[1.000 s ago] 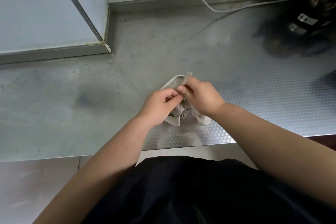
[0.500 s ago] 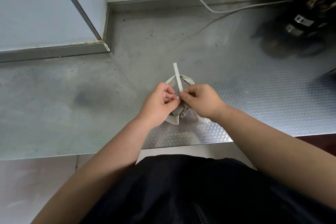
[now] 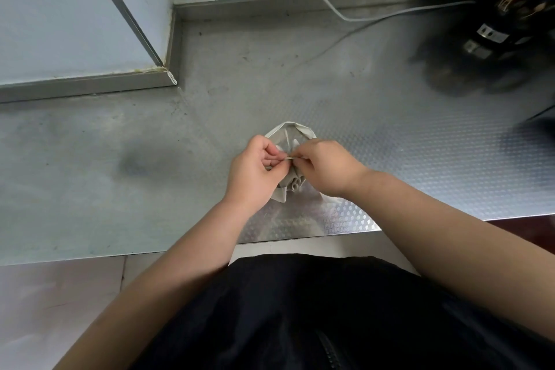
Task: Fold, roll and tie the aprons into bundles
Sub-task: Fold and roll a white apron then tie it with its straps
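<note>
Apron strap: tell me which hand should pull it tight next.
Probably the right hand: its fingertips pinch the strap, with bare counter beside it to pull across. The left hand also pinches it, nearer the rolled apron, and can steady that.

One apron bundle (image 3: pixel 289 134), one left hand (image 3: pixel 252 173), one right hand (image 3: pixel 326 167), one white cable (image 3: pixel 329 6), one steel counter (image 3: pixel 90 183).

Pale grey apron (image 3: pixel 289 183), rolled into small bundle w/ strap loop, on steel counter (image 3: pixel 390 144) nr front edge.
</note>
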Demonstrator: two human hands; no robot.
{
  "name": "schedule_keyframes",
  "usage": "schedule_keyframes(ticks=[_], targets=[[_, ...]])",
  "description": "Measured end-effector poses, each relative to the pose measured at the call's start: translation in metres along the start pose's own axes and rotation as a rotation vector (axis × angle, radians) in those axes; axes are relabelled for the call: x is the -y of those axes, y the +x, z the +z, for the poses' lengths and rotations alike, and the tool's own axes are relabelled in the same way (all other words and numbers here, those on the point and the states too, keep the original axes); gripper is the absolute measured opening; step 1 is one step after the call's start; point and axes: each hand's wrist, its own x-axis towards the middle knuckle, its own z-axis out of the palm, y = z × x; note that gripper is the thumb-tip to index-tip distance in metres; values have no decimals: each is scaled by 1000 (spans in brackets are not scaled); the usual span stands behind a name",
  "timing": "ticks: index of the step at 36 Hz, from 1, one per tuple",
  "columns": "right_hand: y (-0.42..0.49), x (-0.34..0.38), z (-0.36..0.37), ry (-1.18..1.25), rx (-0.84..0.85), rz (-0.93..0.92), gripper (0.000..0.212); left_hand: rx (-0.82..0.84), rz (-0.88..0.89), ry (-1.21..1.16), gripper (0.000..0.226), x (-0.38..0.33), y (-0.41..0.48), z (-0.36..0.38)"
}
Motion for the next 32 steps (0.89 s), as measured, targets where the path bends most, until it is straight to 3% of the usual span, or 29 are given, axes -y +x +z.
schedule_keyframes(ticks=[4, 7, 9, 15, 19, 23, 28, 32], targets=[[2, 0, -2, 454, 71, 255, 23, -44, 28, 38, 31, 4, -2, 2], [5, 1, -8, 699, 154, 362, 31, -54, 175, 126, 21, 5, -1, 2], [6, 0, -9, 785, 197, 398, 33, -100, 320, 208, 12, 8, -3, 3], [8, 1, -4, 865, 182, 460, 30, -241, 510, 389, 24, 18, -12, 7], [9, 0, -5, 807, 181, 426, 33, -188, 582, 472, 24, 14, -7, 5], [3, -1, -11, 717, 204, 326, 26, -73, 535, 531, 29, 12, -3, -2], [-5, -16, -4, 6, 6, 47, 25, 172, 391, 548, 14, 4, 4, -16], [-5, -20, 4, -129, -49, 48, 26, 226, 369, 609, 17, 7, 2, -27]])
